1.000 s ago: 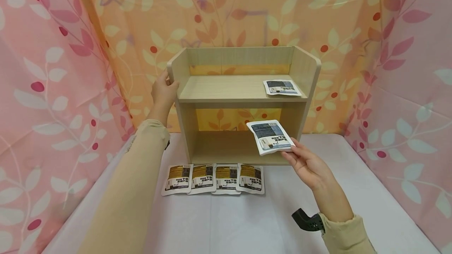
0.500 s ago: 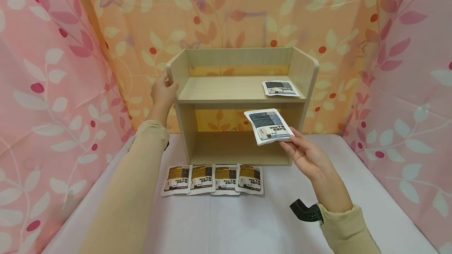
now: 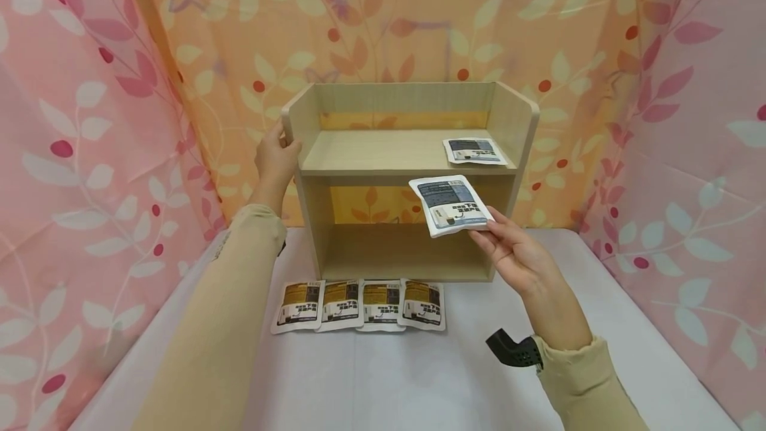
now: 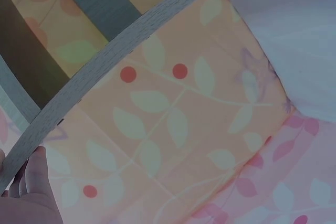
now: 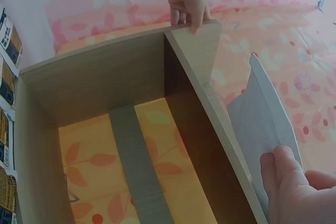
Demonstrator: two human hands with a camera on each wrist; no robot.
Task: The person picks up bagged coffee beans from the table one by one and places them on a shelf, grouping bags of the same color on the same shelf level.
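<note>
My right hand (image 3: 519, 255) pinches a white packet (image 3: 451, 205) with a blue-grey printed label by its near right corner. The packet hovers in front of the shelf's middle board, label up; its plain back (image 5: 262, 119) shows in the right wrist view. My left hand (image 3: 276, 161) grips the left side panel of the small wooden shelf (image 3: 359, 172), thumb on the near side; fingertips behind the panel are partly hidden. On the shelf's upper board, at the right, lies another blue-labelled packet (image 3: 475, 151).
Several white packets with brown-gold labels (image 3: 381, 304) lie in an overlapping row on the white-covered table (image 3: 389, 378), before the shelf's base. Floral curtains (image 3: 407, 18) hang behind and at both sides. The shelf's lower compartment (image 3: 407, 251) has an open front.
My right hand has raised the packet and shifted it slightly left, from before the lower compartment to about the middle board's height. My left hand stays on the side panel.
</note>
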